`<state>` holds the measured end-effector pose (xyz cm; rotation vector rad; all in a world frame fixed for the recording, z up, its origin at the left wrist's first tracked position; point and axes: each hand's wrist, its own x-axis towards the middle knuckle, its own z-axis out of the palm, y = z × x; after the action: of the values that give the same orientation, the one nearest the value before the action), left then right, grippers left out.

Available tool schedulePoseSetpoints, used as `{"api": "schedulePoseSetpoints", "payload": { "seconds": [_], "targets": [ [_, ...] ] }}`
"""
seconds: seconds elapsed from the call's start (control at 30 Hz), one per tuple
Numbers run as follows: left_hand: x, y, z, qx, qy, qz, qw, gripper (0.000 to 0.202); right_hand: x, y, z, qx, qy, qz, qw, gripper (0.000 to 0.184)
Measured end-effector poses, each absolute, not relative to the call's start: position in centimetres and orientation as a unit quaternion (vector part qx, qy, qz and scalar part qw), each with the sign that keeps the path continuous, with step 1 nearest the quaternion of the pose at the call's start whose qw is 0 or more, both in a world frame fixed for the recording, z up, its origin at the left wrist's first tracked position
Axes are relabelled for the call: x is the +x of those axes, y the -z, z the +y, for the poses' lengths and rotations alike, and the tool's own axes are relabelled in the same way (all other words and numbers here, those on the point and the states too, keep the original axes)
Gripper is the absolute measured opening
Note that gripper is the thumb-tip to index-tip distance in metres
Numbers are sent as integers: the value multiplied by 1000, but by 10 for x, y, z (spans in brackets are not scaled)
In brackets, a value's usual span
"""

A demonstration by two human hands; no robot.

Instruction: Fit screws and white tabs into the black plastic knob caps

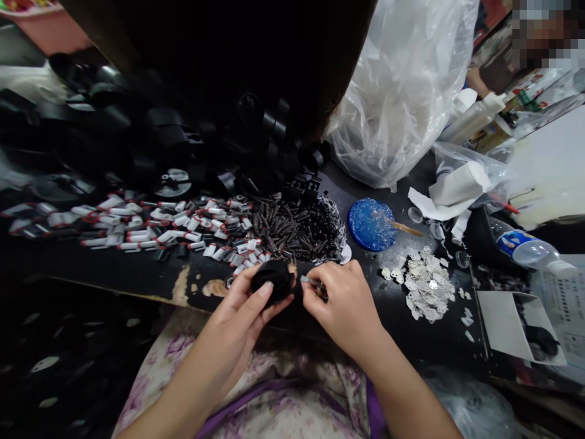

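Note:
My left hand (247,305) is closed around a small round black plastic part (272,279), held just above the near edge of the black worktable (137,268). My right hand (340,299) pinches a thin metal piece (308,280), its tip right beside the black part. Just beyond my hands lies a heap of small dark springs (286,225). Left of the springs are several white and red pieces (150,222). A pile of small flat silvery pieces (425,283) lies to the right of my right hand.
A blue lid (371,224) with a wooden stick sits behind the silvery pieces. Black round parts (169,140) are heaped at the back. A big clear plastic bag (402,85) stands back right, a water bottle (525,249) lies at right, and another person (512,55) sits far right.

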<state>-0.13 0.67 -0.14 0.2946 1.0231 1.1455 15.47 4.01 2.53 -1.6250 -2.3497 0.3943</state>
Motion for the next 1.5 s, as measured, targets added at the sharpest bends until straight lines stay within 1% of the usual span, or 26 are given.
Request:
{"api": "schedulePoseSetpoints", "payload": {
  "seconds": [0.1,0.23,0.33,0.43,0.6,0.73,0.97,1.1,1.3,1.43,1.5],
  "targets": [
    [1,-1,7,123,-519,453,714,24,153,-27,30,-540,-156,-802,203,10],
    [2,-3,6,106,-527,433,724,22,155,-28,25,-556,-197,-766,256,10],
    [1,-4,5,85,-525,414,739,20,155,-30,24,-565,-239,-739,278,6],
    [0,-4,6,77,-522,411,743,20,155,-33,25,-562,-262,-734,277,8],
    [-2,0,3,97,-518,444,725,23,153,-36,24,-537,-230,-752,306,9],
    [3,3,-1,135,-495,442,736,27,150,-34,22,-529,-165,-784,282,11],
    [3,2,-1,210,-501,418,728,18,151,-34,22,-515,-115,-812,248,15],
    [-4,6,1,293,-463,454,703,18,153,-33,21,-511,-119,-823,216,15],
    [-8,11,1,364,-402,473,695,20,156,-31,17,-525,-139,-813,211,14],
    [-6,13,2,356,-397,471,703,21,158,-33,18,-529,-153,-810,201,12],
    [-6,13,3,313,-405,453,730,22,159,-33,19,-520,-164,-809,220,12]
  ]
}}
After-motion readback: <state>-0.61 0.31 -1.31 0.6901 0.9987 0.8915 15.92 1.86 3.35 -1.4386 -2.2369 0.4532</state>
